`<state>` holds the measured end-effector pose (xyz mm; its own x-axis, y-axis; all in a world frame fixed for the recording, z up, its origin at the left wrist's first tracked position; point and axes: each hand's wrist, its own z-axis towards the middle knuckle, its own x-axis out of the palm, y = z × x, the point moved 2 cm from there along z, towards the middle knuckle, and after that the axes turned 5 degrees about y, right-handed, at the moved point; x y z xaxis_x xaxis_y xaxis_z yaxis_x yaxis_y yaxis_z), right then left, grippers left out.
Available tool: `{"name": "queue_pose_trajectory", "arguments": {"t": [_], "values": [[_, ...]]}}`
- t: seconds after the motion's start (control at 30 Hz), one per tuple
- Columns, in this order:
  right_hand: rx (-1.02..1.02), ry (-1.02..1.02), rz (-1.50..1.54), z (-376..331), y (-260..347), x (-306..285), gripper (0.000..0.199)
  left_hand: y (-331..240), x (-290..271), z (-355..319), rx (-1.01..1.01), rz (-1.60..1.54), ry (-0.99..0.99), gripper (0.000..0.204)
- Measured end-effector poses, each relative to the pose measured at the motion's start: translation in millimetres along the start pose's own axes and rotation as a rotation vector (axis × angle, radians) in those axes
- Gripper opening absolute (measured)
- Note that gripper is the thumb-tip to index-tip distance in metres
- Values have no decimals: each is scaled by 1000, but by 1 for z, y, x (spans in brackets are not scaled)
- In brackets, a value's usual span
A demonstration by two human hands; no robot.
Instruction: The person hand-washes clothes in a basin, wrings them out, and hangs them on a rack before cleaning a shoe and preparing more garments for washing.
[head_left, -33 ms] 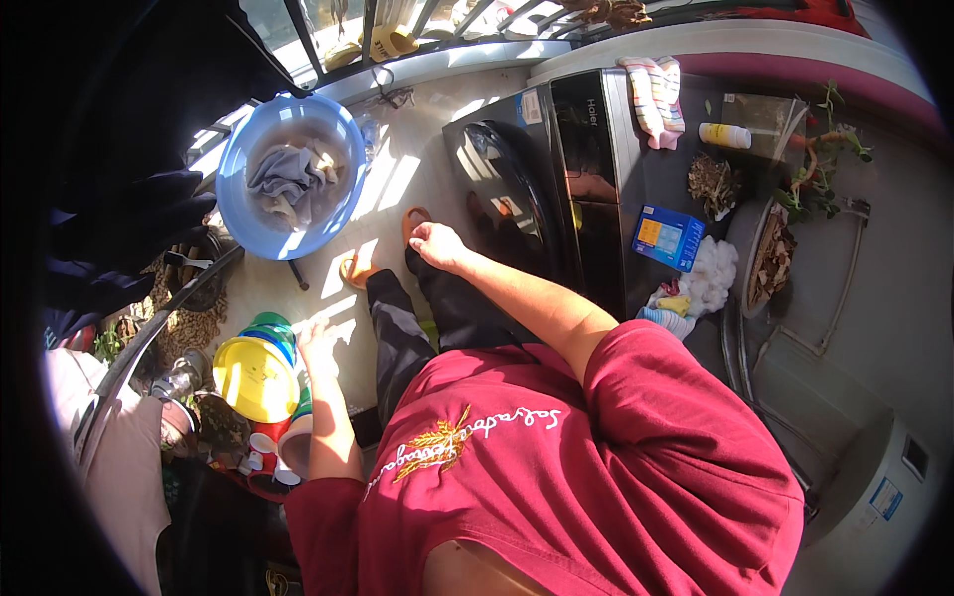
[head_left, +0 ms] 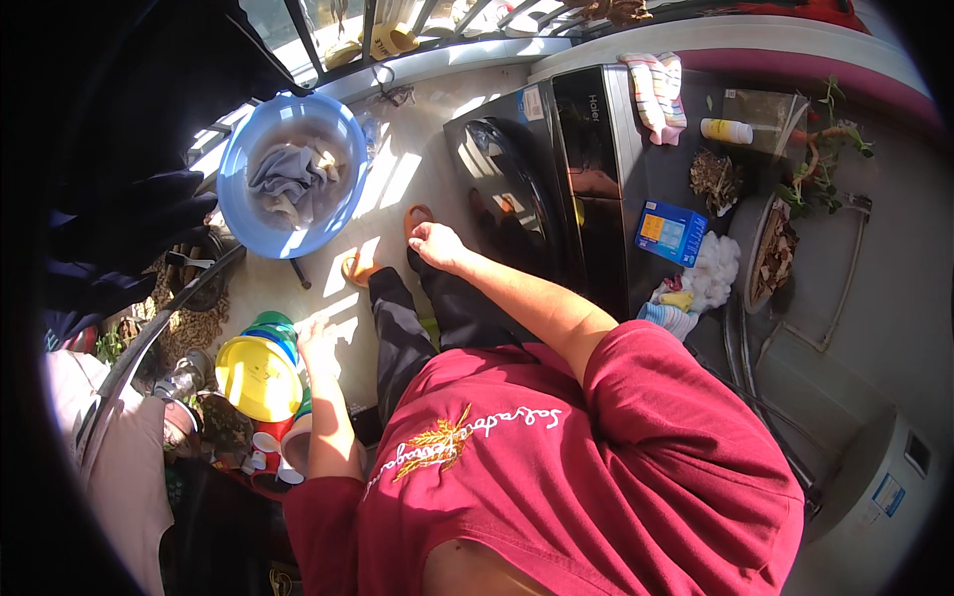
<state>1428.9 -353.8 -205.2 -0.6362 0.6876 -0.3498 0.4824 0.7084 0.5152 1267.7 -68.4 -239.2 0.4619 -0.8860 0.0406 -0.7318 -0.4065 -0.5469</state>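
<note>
Seen from above: right hand [head_left: 435, 241] stretched forward and down, just beside the dark front of a black washing machine [head_left: 556, 179], near the right foot in an orange sandal [head_left: 418, 216]; fingers curled loosely, grip apparently holding nothing, though hard to tell for sure from this angle. Left hand [head_left: 318, 338] lowered toward the sunlit pale floor [head_left: 407, 169], fingers spread open, grip empty, just beside a round yellow lid [head_left: 258, 377] topping a cluster of coloured containers. Second orange sandal [head_left: 358, 268] on the left foot, between the 2 hands. Legs in dark trousers [head_left: 407, 328] below a red shirt [head_left: 596, 467]. Blue plastic basin [head_left: 238, 214] on the floor to the upper left, well apart from both hands, with grey cloth [head_left: 283, 179] bunched inside. On top of the washing machine: a striped pink-and-white cloth [head_left: 656, 94], a blue box [head_left: 671, 231], a small yellow-and-white bottle [head_left: 727, 130], a white fluffy wad [head_left: 717, 273]. Window bars [head_left: 298, 30] along the top edge, strong sun falling across floor and basin.
</note>
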Motion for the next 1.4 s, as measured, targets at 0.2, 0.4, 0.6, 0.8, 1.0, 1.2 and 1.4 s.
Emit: {"name": "queue_pose_trajectory", "arguments": {"t": [0.2,0.4,0.6,0.8,1.0,1.2,1.4], "values": [[3,17,40,-6,12,47,32,-34,-21,-5,3,112,15,29],[7,30,88,-8,33,67,30,-27,-51,8,-25,92,0,29],[-313,-184,348,-25,74,33,21,-13,-80,10,-1,34,21,31],[-495,-1292,-265,-101,111,-239,21,-4,-113,-1,54,51,-65,33],[301,-1123,-464,-88,21,-368,67,2,-119,1,23,33,-70,33],[150,-1205,-867,-79,28,-363,21,30,-113,28,-15,2,-38,34],[-352,-1271,-93,-139,38,-400,19,27,-94,51,9,-35,61,34]]}}
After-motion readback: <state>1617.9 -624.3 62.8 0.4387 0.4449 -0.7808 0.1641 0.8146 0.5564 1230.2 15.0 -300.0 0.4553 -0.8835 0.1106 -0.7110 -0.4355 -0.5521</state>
